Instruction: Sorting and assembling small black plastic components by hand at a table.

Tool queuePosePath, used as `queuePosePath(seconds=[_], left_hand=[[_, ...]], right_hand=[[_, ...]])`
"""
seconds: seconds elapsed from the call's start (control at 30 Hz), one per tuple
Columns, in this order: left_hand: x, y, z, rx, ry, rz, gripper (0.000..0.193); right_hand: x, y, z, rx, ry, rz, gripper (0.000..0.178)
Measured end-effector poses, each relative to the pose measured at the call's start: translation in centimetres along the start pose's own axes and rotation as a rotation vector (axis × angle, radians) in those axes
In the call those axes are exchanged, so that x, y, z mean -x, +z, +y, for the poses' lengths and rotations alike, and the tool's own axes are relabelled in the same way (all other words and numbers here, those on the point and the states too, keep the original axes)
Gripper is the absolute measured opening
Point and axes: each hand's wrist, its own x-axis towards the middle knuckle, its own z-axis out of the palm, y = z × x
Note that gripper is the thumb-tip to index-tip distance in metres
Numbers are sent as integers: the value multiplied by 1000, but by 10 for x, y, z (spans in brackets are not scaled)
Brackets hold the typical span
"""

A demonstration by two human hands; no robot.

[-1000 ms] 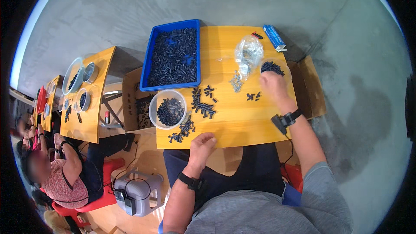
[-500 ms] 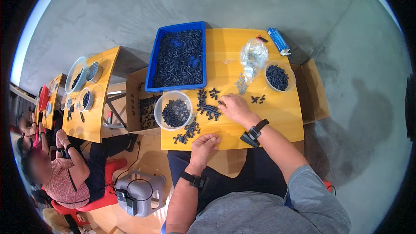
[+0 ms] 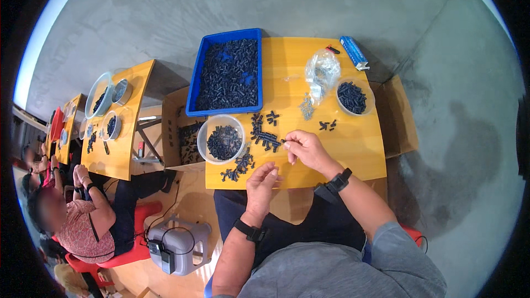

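A person sat at a yellow bench (image 3: 287,83) strewn with black pieces (image 3: 265,137)

Every place was told from the one blue tray (image 3: 232,111), heaped with uncountable black pieces. Well left of it, at least two people, the nearer in a pink top (image 3: 85,226), sat by other benches (image 3: 118,157). Just left stood one carton (image 3: 172,107).

On the tray's near side was a left tub (image 3: 223,122) of small dark bits; nearer the person lay loose bits (image 3: 237,170), too crowded to count. Near the tray's right corner, one cluster of black pieces lay spread. Farther toward the person, the left hand (image 3: 261,185) was curled over the bench edge; whether it gripped anything could not be told. To its right, the right hand (image 3: 306,149) seemed to pinch one small black piece (image 3: 284,141) beside the cluster.

Right of the tray came one silver pile (image 3: 307,108), one plastic bag (image 3: 322,72), a few separate black pieces (image 3: 328,126), one right tub (image 3: 371,102) and one blue box (image 3: 354,52).

The likeliest mishaps: the pinched piece might slip, being tiny and held only at the fingertips; loose bits might drop to the floor, lying so near the edge, if a left wrist brushed them.
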Motion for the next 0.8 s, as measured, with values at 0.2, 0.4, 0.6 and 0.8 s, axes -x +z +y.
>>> queuePosePath(seconds=[0.2, 0.4, 0.6, 0.8], left_hand=[[9, 19, 23, -15, 153, -34, 23], [21, 34, 24, 134, 92, 55, 22], [27, 35, 28, 271, -43, 35, 16], [24, 25, 19, 273, -89, -27, 14]], right_hand=[[31, 9, -9, -154, -93, -58, 9], [51, 27, -9, -104, -141, -2, 8], [62, 34, -13, 363, -455, 131, 10], [68, 29, -9, 372, -475, 27, 9]])
